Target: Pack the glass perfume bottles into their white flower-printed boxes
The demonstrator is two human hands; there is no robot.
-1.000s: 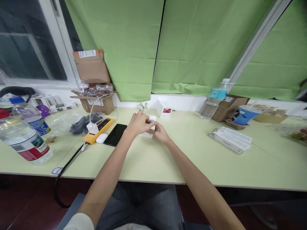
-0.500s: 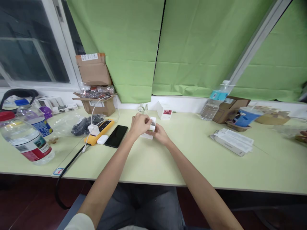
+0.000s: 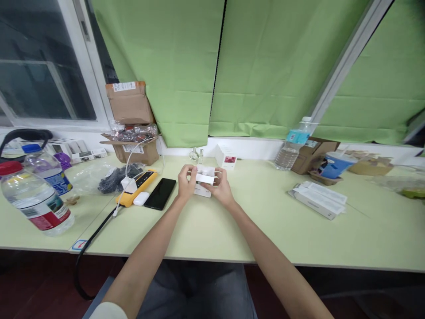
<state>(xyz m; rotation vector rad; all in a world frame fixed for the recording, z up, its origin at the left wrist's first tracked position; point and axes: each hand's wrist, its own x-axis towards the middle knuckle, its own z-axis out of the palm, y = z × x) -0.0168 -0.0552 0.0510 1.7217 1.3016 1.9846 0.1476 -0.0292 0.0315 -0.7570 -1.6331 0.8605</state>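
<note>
Both hands meet over the middle of the pale green desk (image 3: 232,230). My left hand (image 3: 186,182) and my right hand (image 3: 221,187) each pinch one end of a small white box (image 3: 205,178), held level a little above the desk. Under it lies another small white box (image 3: 200,190) with dark print. Just behind stand two tiny clear glass bottles (image 3: 195,155) and an upright white box with a red picture (image 3: 227,158). What the held box contains is not visible.
Left of my hands lie a black phone (image 3: 160,193), a white earbud case (image 3: 141,198), a yellow device with a charger and cable (image 3: 137,184). Large water bottles (image 3: 35,199) stand far left, cardboard boxes (image 3: 131,119) behind. Right: a water bottle (image 3: 291,146), flat white boxes (image 3: 317,198), a blue cup (image 3: 334,165).
My hands have turned the white box from upright to level and spread to its two ends, lifting it slightly. The camera view tipped down a little.
</note>
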